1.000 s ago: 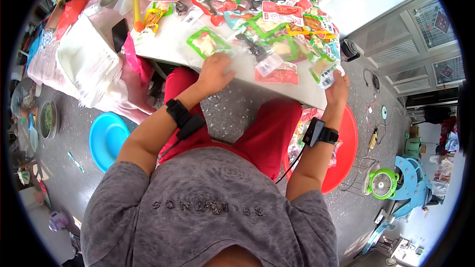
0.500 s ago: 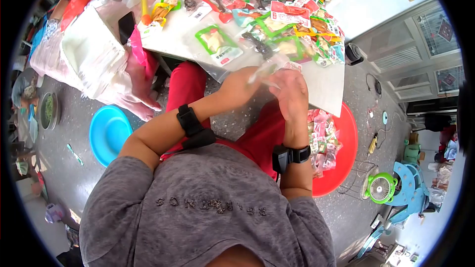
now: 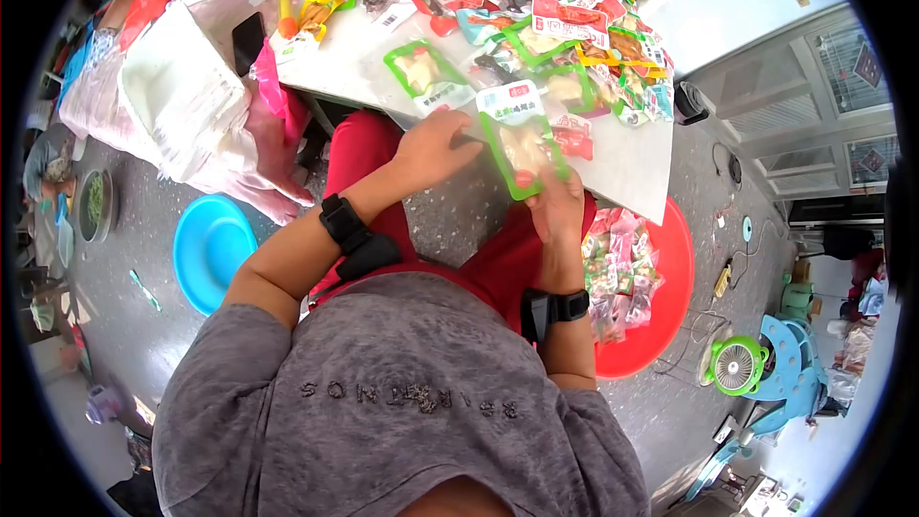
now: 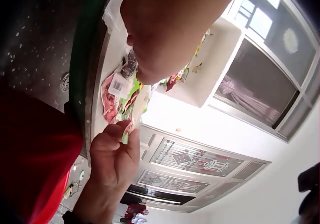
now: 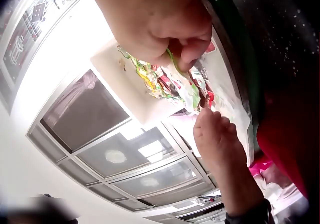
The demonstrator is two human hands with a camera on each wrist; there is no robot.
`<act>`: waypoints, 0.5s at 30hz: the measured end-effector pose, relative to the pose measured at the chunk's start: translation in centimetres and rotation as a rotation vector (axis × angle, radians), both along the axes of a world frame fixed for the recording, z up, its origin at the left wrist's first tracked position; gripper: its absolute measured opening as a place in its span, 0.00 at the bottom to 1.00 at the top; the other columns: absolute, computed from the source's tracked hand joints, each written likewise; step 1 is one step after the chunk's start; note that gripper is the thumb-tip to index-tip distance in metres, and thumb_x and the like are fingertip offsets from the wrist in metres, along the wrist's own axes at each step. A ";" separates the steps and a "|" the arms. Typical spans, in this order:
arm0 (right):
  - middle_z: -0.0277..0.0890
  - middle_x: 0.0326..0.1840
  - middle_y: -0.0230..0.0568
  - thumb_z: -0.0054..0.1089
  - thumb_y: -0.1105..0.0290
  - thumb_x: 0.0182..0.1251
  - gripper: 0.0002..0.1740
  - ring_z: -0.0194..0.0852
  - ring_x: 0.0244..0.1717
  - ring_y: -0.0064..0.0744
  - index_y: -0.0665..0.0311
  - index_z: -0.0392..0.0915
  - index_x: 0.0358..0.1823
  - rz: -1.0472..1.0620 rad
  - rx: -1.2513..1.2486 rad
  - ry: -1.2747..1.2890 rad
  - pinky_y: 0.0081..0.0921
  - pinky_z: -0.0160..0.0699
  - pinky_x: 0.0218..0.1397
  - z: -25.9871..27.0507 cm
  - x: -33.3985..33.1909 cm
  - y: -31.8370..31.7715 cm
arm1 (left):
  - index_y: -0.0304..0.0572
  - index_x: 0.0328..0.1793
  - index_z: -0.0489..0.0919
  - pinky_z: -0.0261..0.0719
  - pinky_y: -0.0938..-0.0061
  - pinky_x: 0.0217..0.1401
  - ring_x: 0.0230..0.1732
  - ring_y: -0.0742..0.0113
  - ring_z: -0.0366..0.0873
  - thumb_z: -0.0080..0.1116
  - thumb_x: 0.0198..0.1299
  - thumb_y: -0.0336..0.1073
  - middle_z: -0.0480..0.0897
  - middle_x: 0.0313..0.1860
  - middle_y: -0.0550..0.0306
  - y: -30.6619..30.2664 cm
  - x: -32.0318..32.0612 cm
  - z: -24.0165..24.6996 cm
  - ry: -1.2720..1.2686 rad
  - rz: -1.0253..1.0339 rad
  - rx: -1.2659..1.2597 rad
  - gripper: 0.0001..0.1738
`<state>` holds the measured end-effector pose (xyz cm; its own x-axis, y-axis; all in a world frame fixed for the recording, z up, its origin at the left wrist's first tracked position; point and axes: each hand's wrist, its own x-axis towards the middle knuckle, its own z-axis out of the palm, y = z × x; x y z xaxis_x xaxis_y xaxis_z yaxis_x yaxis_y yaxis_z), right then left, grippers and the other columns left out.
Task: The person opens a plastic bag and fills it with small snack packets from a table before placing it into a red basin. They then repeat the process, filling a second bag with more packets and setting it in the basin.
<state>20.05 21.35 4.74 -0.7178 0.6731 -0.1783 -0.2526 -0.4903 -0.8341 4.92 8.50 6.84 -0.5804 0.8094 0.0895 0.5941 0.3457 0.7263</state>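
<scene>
A green-edged clear snack packet (image 3: 522, 139) with a white printed top and pale pieces inside is held up over the table's front edge. My right hand (image 3: 558, 206) pinches its lower end between thumb and fingers. At the packet's left side, my left hand (image 3: 433, 151) has its fingertips on the edge; in the right wrist view this left hand (image 5: 217, 136) is curled at the packet's far end. Another green-edged packet (image 3: 421, 72) lies just beyond the left hand. Partly behind the held packet lies a red packet (image 3: 574, 137).
A heap of mixed snack packets (image 3: 570, 24) covers the back of the white table (image 3: 632, 163). Below its right corner stands a red basin (image 3: 670, 278) with packets inside. A blue basin (image 3: 212, 254) is on the floor at left. A phone (image 3: 248, 43) lies beside white cloth.
From the table's right corner, my right hand has brought the green-edged packet left, in front of my body. My left hand has risen from the table edge to meet it.
</scene>
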 end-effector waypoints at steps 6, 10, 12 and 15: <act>0.70 0.22 0.33 0.46 0.72 0.57 0.04 0.64 0.16 0.17 0.64 0.67 0.32 -0.034 0.115 -0.212 0.11 0.62 0.14 -1.1 0.8 -0.2 | 0.38 0.38 0.71 0.72 0.67 0.36 0.34 0.51 0.71 0.53 0.43 0.39 0.71 0.33 0.48 -0.3 -2.6 -3.5 0.539 0.034 -0.078 0.17; 0.71 0.23 0.33 0.45 0.72 0.57 0.05 0.64 0.15 0.16 0.64 0.69 0.34 0.012 0.168 -0.258 0.09 0.61 0.14 -0.6 1.0 -0.2 | 0.37 0.35 0.70 0.72 0.63 0.34 0.33 0.49 0.72 0.49 0.45 0.37 0.71 0.32 0.46 0.0 -2.3 -3.7 0.369 0.027 -0.158 0.12; 0.71 0.23 0.33 0.45 0.72 0.57 0.06 0.64 0.16 0.15 0.64 0.69 0.35 0.029 0.163 -0.256 0.09 0.60 0.14 -0.1 0.7 -0.5 | 0.35 0.38 0.69 0.72 0.61 0.35 0.33 0.49 0.72 0.45 0.47 0.35 0.72 0.33 0.44 0.3 -2.5 -3.7 0.291 0.036 -0.178 0.13; 0.72 0.22 0.32 0.44 0.72 0.56 0.08 0.65 0.16 0.15 0.65 0.70 0.36 0.076 0.177 -0.279 0.08 0.59 0.14 0.5 0.0 -0.8 | 0.36 0.34 0.69 0.71 0.60 0.35 0.33 0.48 0.72 0.43 0.48 0.34 0.72 0.32 0.44 0.9 -2.6 -4.0 0.257 0.028 -0.058 0.10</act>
